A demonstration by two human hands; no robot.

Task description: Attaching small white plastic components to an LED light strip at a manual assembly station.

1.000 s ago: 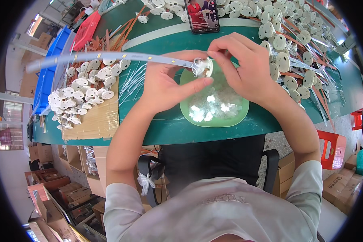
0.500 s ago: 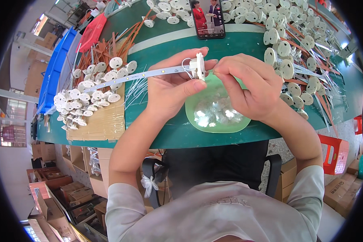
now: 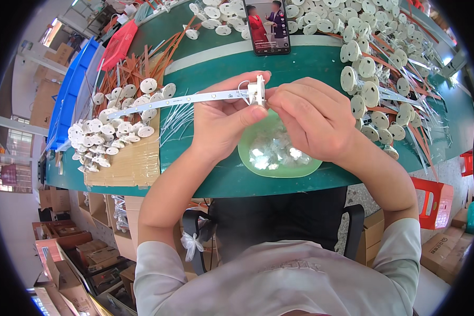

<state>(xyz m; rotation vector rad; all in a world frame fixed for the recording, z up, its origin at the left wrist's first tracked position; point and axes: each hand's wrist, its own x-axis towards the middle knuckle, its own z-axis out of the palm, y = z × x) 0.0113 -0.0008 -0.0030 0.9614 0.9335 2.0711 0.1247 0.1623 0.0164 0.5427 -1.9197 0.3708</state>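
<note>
The left hand (image 3: 221, 120), half curled, grips a white round cap (image 3: 259, 90), its LED strip (image 3: 187, 100) extending left. The right hand (image 3: 317, 118) is pinched closed at the cap's right side; what it may hold is hidden. Nearer, a green bowl (image 3: 279, 173) sits on the surface (image 3: 210, 181).

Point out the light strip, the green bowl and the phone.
Light strip (image 3: 176, 101): head view, midway along its visible length.
Green bowl (image 3: 280, 174): head view, its near rim.
Phone (image 3: 268, 27): head view, middle of its screen.
</note>
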